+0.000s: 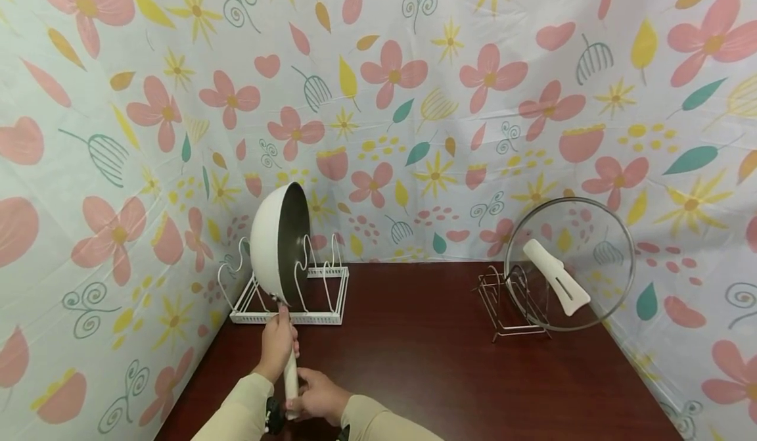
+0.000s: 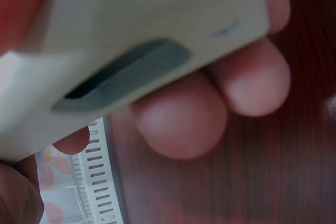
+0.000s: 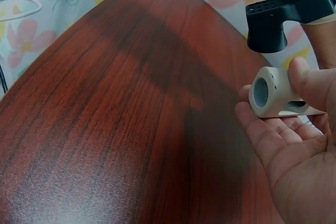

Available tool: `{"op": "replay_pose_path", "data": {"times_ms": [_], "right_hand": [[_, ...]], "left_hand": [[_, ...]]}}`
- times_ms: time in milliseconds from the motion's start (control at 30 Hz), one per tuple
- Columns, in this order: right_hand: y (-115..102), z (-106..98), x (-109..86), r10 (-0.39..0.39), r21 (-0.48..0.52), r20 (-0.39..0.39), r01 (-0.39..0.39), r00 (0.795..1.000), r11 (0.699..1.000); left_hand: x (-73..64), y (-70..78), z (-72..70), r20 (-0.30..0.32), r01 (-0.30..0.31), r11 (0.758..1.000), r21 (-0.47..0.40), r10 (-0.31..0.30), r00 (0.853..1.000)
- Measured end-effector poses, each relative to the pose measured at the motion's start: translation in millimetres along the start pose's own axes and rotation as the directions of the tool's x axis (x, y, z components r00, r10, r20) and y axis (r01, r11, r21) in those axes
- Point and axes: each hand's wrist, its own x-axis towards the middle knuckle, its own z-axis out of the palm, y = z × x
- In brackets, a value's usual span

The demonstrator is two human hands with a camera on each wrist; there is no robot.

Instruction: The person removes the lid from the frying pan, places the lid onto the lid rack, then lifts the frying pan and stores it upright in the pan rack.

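A deep frying pan (image 1: 266,250), white outside and dark inside, stands on its side between the wire loops of a white rack (image 1: 286,319) at the left. Its long pale handle (image 1: 291,376) points toward me. My left hand (image 1: 276,346) grips that handle close to the pan. In the left wrist view, fingertips (image 2: 184,119) curl under the handle beside its dark slot. My right hand (image 1: 322,395) holds the near end, thumb above and fingers beneath. The right wrist view shows the handle's hollow round end (image 3: 266,92) between them.
At the right, a glass lid (image 1: 631,250) with a metal rim and white grip (image 1: 556,277) leans upright in a small wire rack (image 1: 514,329). Both racks stand on a dark red wooden table (image 1: 414,342). Flower-patterned cloth (image 1: 437,119) encloses its back and sides.
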Motion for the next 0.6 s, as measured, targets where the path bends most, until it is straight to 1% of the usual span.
{"op": "replay_pose_path", "data": {"times_ms": [200, 400, 600], "right_hand": [[4.1, -0.6, -0.4, 0.02, 0.011, 0.014, -0.021, 1.0, 1.0], [6.5, -0.8, -0.4, 0.025, 0.013, 0.021, -0.026, 0.999, 1.0], [9.6, -1.3, 0.3, 0.026, 0.019, 0.018, -0.026, 1.0, 0.999]], "left_hand": [[-2.1, -5.9, 0.3, -0.008, -0.001, 1.0, 0.011, 0.001, 1.0], [-1.9, -10.1, -0.8, 0.001, 0.028, 1.0, -0.007, -0.028, 1.0], [-1.4, -12.1, 0.6, 0.01, 0.048, 0.999, 0.019, -0.049, 0.999]]}}
